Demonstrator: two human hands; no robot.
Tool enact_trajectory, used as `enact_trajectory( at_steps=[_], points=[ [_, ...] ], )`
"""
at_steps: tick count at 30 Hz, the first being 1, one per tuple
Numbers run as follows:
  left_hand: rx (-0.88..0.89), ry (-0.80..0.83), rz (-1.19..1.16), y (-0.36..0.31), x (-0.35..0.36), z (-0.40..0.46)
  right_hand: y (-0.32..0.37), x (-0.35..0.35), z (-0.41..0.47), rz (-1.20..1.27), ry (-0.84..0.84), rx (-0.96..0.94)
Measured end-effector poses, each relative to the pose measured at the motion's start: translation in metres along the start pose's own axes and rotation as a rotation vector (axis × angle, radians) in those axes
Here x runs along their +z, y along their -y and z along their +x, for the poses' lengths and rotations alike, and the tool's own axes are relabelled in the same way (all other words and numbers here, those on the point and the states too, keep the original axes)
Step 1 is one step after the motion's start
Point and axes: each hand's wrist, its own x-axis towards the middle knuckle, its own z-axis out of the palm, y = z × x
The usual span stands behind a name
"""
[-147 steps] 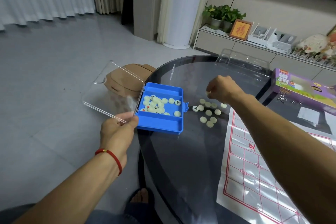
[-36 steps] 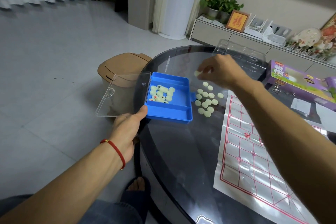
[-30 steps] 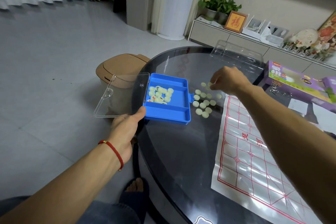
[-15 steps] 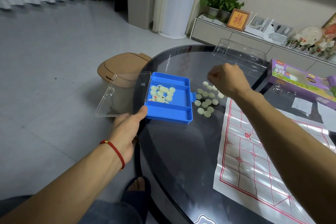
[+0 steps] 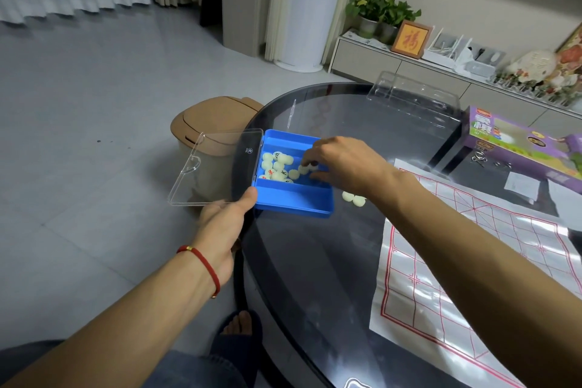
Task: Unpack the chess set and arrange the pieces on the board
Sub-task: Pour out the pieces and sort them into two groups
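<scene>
A blue plastic box [image 5: 294, 198] lies on the left edge of the round dark glass table [image 5: 315, 261], its clear lid [image 5: 214, 167] swung open over the floor. My left hand [image 5: 225, 224] grips the box's near-left corner. Several pale round chess pieces [image 5: 277, 165] lie in the box's far compartment. My right hand [image 5: 340, 164] reaches into that compartment, fingertips pinching pieces at its right end. Two pieces [image 5: 352, 198] show on the table beside the box; the rest of that pile is hidden by my right wrist. The paper board [image 5: 472, 261] with red grid lines lies at the right.
A tan lidded bin [image 5: 214, 120] stands on the floor beyond the lid. A clear plastic tray [image 5: 415, 101] sits at the table's far side. A purple game carton [image 5: 519, 145] and paper slips [image 5: 522, 187] lie at the far right.
My right hand has moved left from the pile of pieces on the table into the blue box. My left hand and the box have stayed put.
</scene>
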Motion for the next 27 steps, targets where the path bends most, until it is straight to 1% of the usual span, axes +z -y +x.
enact_trajectory(
  at_steps=[5,14,17,19,20,21,23,27],
  points=[
    [0.015,0.013,-0.007,0.0,0.0,-0.002,-0.001,0.004,0.005,0.051,0.013,-0.002],
    [0.01,-0.016,0.01,0.003,-0.001,0.004,-0.003,0.004,0.012,0.151,-0.006,-0.019],
    [0.019,-0.014,0.008,0.003,0.0,0.003,-0.014,-0.008,0.003,0.267,-0.141,0.066],
    [0.025,-0.022,0.021,0.004,-0.001,0.004,-0.035,-0.018,-0.004,0.29,-0.253,0.172],
    [0.024,-0.025,0.023,0.005,-0.001,0.005,-0.047,-0.02,-0.009,0.276,-0.281,0.225],
    [0.021,-0.026,0.024,0.005,-0.002,0.006,-0.06,-0.021,-0.013,0.253,-0.282,0.275],
    [0.015,-0.03,0.027,0.006,-0.002,0.008,-0.078,-0.019,-0.021,0.204,-0.213,0.348],
    [0.013,-0.016,0.012,0.006,-0.001,0.009,-0.093,-0.006,-0.027,0.155,-0.052,0.385]
  ],
)
